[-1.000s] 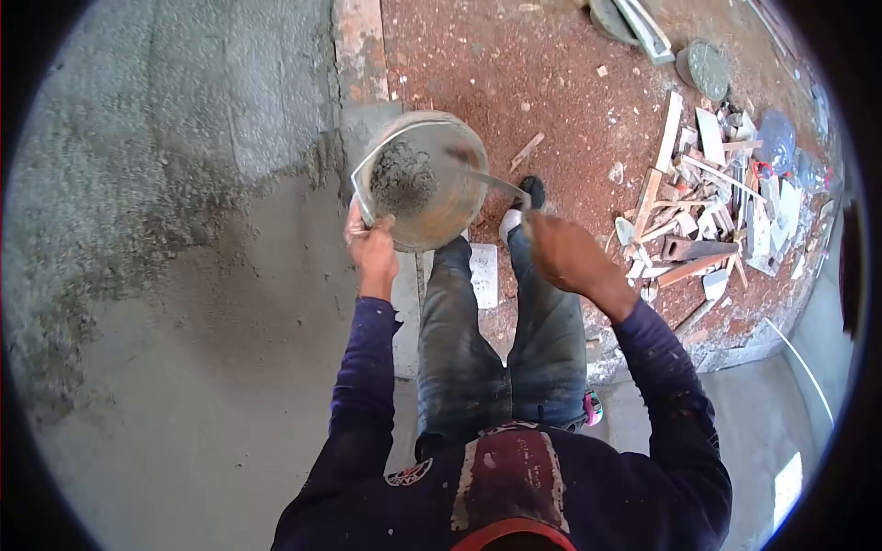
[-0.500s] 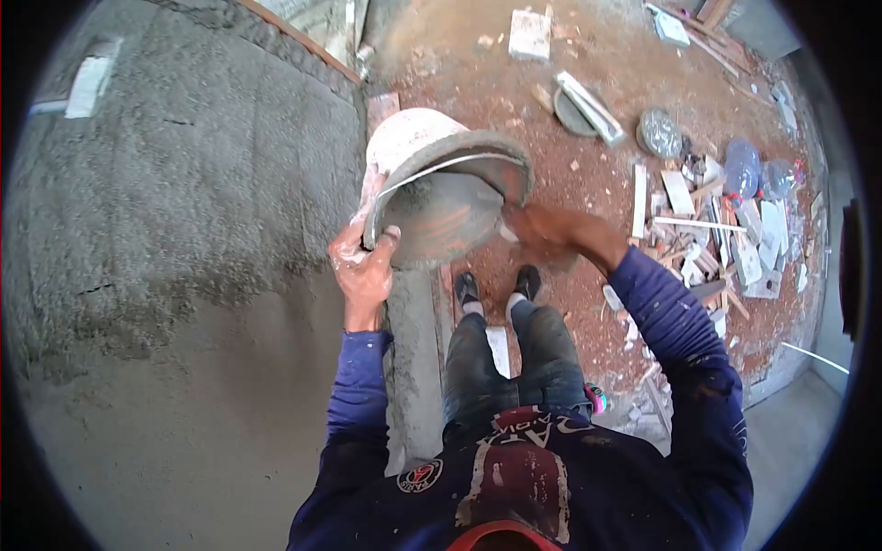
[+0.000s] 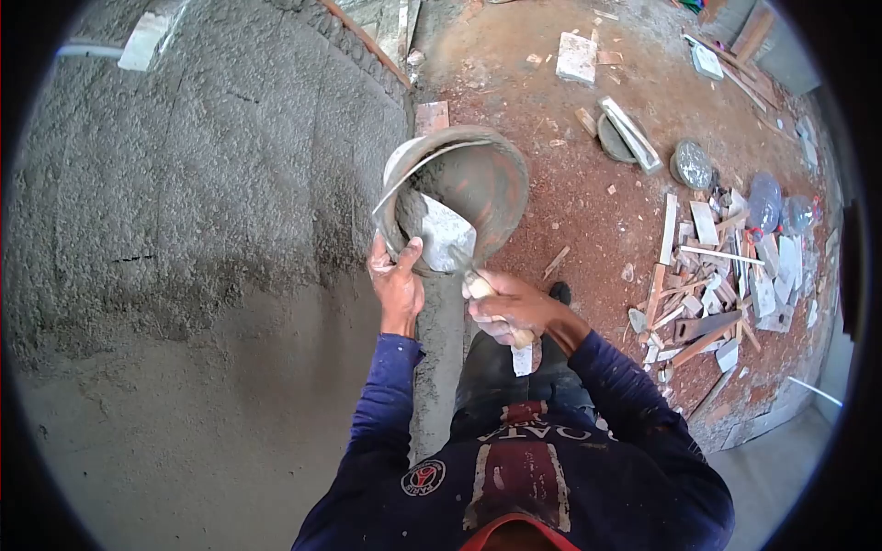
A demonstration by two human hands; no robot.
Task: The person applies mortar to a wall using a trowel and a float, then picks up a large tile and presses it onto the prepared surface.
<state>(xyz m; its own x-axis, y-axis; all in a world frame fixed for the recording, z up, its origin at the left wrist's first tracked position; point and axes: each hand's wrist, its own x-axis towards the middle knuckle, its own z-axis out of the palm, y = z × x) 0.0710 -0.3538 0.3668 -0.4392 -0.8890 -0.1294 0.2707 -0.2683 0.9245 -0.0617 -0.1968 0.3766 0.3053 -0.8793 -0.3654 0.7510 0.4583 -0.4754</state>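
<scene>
A mortar-coated bucket is tilted so its inside faces me, with wet grey mortar smeared over its walls. My left hand grips the near left of its rim, thumb on the inner side. In my right hand is the wooden handle of a trowel. The trowel's pale blade lies inside the bucket, against or close to its lower left wall; whether it touches cannot be made out. Beside the bucket on the left rises a wall, rough grey mortar above and smoother below.
A white piece with a pipe sticks out of the wall. On the reddish dirt floor lie a round pan, a grey lump, plastic bottles and a heap of wood and tile scraps.
The bucket has turned so more of its inside shows. My right hand has moved left and nearer my body, and the trowel blade now shows clearly inside the bucket.
</scene>
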